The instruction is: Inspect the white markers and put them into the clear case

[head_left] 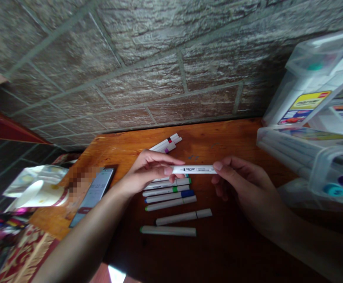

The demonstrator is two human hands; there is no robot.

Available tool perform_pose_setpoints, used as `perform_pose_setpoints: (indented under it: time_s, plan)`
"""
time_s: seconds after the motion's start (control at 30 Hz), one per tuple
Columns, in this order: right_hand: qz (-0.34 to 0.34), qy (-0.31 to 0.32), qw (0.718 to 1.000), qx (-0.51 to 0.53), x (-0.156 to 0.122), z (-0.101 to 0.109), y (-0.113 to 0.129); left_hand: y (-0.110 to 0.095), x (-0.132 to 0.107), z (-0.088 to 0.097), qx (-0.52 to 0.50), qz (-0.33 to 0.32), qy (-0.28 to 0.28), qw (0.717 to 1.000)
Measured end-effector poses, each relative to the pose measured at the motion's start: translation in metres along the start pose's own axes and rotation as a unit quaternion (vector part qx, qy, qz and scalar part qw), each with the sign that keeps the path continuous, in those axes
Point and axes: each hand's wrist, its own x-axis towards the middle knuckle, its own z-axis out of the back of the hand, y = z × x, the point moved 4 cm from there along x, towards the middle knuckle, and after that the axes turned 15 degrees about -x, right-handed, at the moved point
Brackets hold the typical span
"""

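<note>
A white marker pen (193,169) with printed black lettering is held level above the table between both hands. My left hand (147,169) pinches its left end between thumb and fingers, and my right hand (242,181) pinches its right end the same way. Both tips of the pen are hidden by the fingers. Below and nearer to me lie several loose white markers, among them one with a blue band (171,196) and one with a green end (168,231). Behind my left hand rests a small group of markers (165,144), partly covered by it.
Clear plastic marker boxes (295,157) stand at the right, one upright box (303,94) against the stone-look wall (147,70). A phone (93,194) lies left of my left forearm. A paper cup (43,193) lies tipped at the wooden table's (218,135) left edge.
</note>
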Motion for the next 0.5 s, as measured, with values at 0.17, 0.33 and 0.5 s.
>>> perform_pose_setpoints:
  time_s: [0.17,0.33,0.5]
  plan:
    - [-0.006,-0.001,1.000,0.009,0.0000,-0.0002,-0.0003,0.0005,-0.0005,0.0007,-0.005,-0.003,0.012,1.000]
    - [-0.001,-0.004,1.000,0.008,-0.0003,0.0005,0.0006,0.0016,-0.0008,0.0017,-0.010,-0.013,0.029,0.999]
    - [-0.004,-0.003,1.000,0.011,-0.0002,0.0006,-0.0006,0.0014,-0.0010,0.0010,-0.020,-0.022,0.046,0.999]
